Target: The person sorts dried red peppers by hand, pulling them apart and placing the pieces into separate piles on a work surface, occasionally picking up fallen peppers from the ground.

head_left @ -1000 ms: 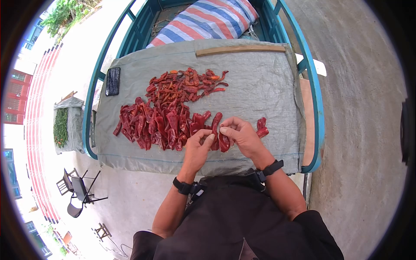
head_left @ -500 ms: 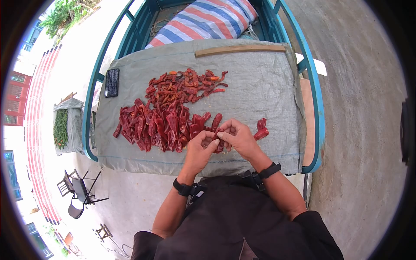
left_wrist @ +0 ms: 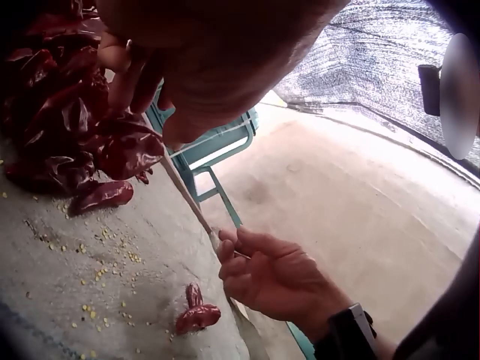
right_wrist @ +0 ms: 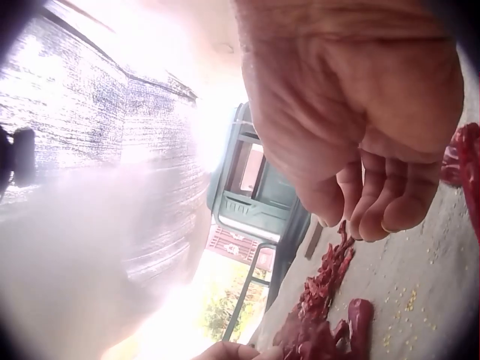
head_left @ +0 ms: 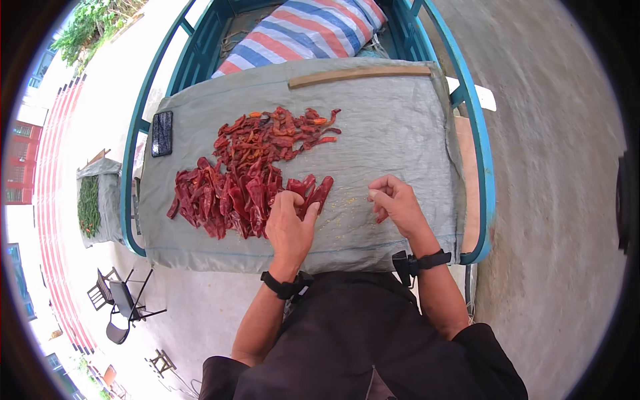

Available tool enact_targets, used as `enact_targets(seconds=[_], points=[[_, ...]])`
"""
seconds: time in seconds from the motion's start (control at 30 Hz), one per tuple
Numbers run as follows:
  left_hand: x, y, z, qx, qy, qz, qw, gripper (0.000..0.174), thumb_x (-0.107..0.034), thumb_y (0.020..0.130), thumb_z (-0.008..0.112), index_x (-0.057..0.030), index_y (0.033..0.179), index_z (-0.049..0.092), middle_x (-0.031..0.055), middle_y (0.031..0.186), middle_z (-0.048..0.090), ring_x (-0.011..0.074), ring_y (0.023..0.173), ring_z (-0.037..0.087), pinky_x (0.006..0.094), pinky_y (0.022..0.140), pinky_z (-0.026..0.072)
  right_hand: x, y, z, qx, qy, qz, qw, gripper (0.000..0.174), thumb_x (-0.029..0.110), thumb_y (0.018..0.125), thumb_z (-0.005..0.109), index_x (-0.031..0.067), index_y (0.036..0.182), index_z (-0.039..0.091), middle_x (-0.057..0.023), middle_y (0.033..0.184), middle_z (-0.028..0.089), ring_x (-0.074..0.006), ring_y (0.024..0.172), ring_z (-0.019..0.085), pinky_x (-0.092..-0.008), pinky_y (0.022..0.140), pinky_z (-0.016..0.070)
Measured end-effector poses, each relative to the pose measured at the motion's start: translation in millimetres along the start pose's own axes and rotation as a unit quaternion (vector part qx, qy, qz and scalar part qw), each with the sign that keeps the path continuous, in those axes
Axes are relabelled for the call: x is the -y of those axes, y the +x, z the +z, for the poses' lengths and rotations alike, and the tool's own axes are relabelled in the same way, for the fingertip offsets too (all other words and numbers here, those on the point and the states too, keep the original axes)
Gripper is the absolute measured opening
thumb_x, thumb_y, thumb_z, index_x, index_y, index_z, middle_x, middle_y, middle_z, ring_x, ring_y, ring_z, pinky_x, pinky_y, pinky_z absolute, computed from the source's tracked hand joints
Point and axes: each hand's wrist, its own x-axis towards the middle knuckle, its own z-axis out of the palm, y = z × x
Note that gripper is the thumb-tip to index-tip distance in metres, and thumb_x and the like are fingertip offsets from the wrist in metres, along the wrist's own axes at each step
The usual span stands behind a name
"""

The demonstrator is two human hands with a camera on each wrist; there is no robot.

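Observation:
In the head view my left hand (head_left: 288, 233) is over the right edge of a pile of glossy red peppers (head_left: 227, 200), thumb apart from the bent fingers. The left wrist view shows that hand (left_wrist: 202, 60) above a flattened pepper (left_wrist: 131, 154); contact is unclear. My right hand (head_left: 401, 210) hovers to the right with loosely bent fingers; nothing shows between them in the right wrist view (right_wrist: 360, 112). Below it, red pepper pieces (left_wrist: 198, 318) lie on the grey sheet, mostly hidden in the head view. Yellow seeds (left_wrist: 91, 311) are scattered between the hands.
Smaller, shrivelled red peppers (head_left: 273, 133) lie behind the glossy pile. A black phone-like object (head_left: 162, 133) is at the sheet's left, and a wooden strip (head_left: 360, 76) at its back. Teal rails (head_left: 481, 167) flank the sheet; a striped bag (head_left: 307, 30) is beyond.
The hands, formerly together at a pepper, have separated: left toward the pile, right outward and over the loose pieces. The pepper between them is no longer there, and the seeds are uncovered.

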Motion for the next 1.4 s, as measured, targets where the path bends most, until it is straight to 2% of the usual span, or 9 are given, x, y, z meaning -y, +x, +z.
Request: enact_targets(seconds=[0.2, 0.3, 0.6, 0.67, 0.83, 1.0, 1.2, 1.23, 1.4], points=[[-1, 7, -2, -0.025, 0.078, 0.094, 0.992, 0.027, -0.008, 0.084, 0.084, -0.009, 0.098, 0.061, 0.0088, 0.096, 0.059, 0.0339, 0.093, 0.063, 0.047, 0.078, 0.0509, -5, -1, -34, -0.096, -0.077, -0.055, 0.991, 0.016, 0.008, 0.099, 0.071, -0.0007, 0.112, 0.069, -0.004, 0.089, 0.073, -0.0086, 0.071, 0.065, -0.0259, 0.065, 0.0537], [-1, 5, 1, -0.01, 0.06, 0.114, 0.992, 0.022, -0.003, 0.085, 0.082, -0.0071, 0.096, 0.063, 0.0078, 0.094, 0.062, 0.0288, 0.088, 0.065, 0.0431, 0.074, 0.0511, -22, 4, -48, -0.155, -0.246, -0.148, 0.945, 0.015, 0.003, 0.095, 0.07, 0.0012, 0.11, 0.071, -0.0069, 0.092, 0.074, -0.0131, 0.075, 0.067, -0.0294, 0.067, 0.0552], [-12, -6, 3, 0.084, -0.095, 0.068, 0.99, 0.017, 0.001, 0.088, 0.076, -0.0062, 0.098, 0.064, 0.0106, 0.092, 0.063, 0.031, 0.081, 0.068, 0.0404, 0.072, 0.055, -26, -10, -39, -0.119, -0.516, -0.234, 0.815, 0.021, -0.005, 0.079, 0.069, 0.007, 0.096, 0.068, -0.016, 0.099, 0.059, -0.0414, 0.098, 0.062, -0.0512, 0.083, 0.0537], [-3, -6, 7, 0.065, -0.085, 0.122, 0.987, 0.016, 0.003, 0.089, 0.076, -0.0047, 0.099, 0.066, 0.0103, 0.091, 0.065, 0.025, 0.076, 0.07, 0.0362, 0.071, 0.0558, -42, -2, -43, -0.118, -0.517, -0.218, 0.819, 0.021, -0.005, 0.076, 0.069, 0.0078, 0.092, 0.068, -0.0172, 0.103, 0.059, -0.0425, 0.105, 0.06, -0.0528, 0.085, 0.0532], [-15, -7, -5, 0.109, -0.121, 0.062, 0.985, 0.015, -0.005, 0.091, 0.075, -0.0087, 0.103, 0.066, 0.0097, 0.096, 0.067, 0.028, 0.083, 0.072, 0.0405, 0.073, 0.0565, -39, -1, -41, -0.116, -0.548, -0.225, 0.797, 0.017, -0.001, 0.072, 0.076, 0.008, 0.084, 0.069, -0.0154, 0.097, 0.06, -0.0392, 0.098, 0.06, -0.0501, 0.084, 0.0514], [-9, -14, 0, 0.142, -0.174, 0.027, 0.974, 0.016, -0.008, 0.094, 0.077, -0.0052, 0.107, 0.068, 0.0103, 0.098, 0.072, 0.0265, 0.084, 0.073, 0.0377, 0.077, 0.0584, -32, -5, -31, -0.122, -0.53, -0.239, 0.804, 0.016, 0.002, 0.071, 0.077, 0.0065, 0.083, 0.068, -0.0166, 0.092, 0.062, -0.0396, 0.094, 0.061, -0.0506, 0.082, 0.0522], [1, -26, 7, 0.226, -0.19, -0.024, 0.955, 0.028, -0.021, 0.098, 0.076, -0.0042, 0.118, 0.067, 0.0121, 0.106, 0.077, 0.027, 0.094, 0.077, 0.0412, 0.083, 0.06, -18, -1, -10, -0.02, -0.343, -0.129, 0.93, 0.024, 0.009, 0.076, 0.086, 0.0023, 0.089, 0.067, -0.0107, 0.083, 0.072, -0.0226, 0.076, 0.07, -0.0379, 0.072, 0.0554], [5, -27, 9, 0.237, -0.212, -0.029, 0.948, 0.031, -0.024, 0.1, 0.075, -0.0044, 0.123, 0.065, 0.0134, 0.104, 0.078, 0.0287, 0.097, 0.078, 0.0413, 0.085, 0.06, -9, -2, -1, 0.016, -0.316, -0.127, 0.94, 0.026, 0.009, 0.081, 0.088, 0.0017, 0.092, 0.066, -0.0074, 0.085, 0.074, -0.0156, 0.078, 0.071, -0.0312, 0.073, 0.0555], [3, -25, -2, 0.241, -0.264, -0.04, 0.933, 0.032, -0.023, 0.101, 0.074, -0.0012, 0.121, 0.063, 0.0181, 0.106, 0.077, 0.0342, 0.1, 0.076, 0.0456, 0.087, 0.0581, -4, -9, 40, 0.093, -0.115, -0.078, 0.986, 0.026, 0.001, 0.09, 0.084, 0.001, 0.106, 0.063, -0.0073, 0.093, 0.075, -0.0138, 0.079, 0.072, -0.0281, 0.069, 0.0566]])
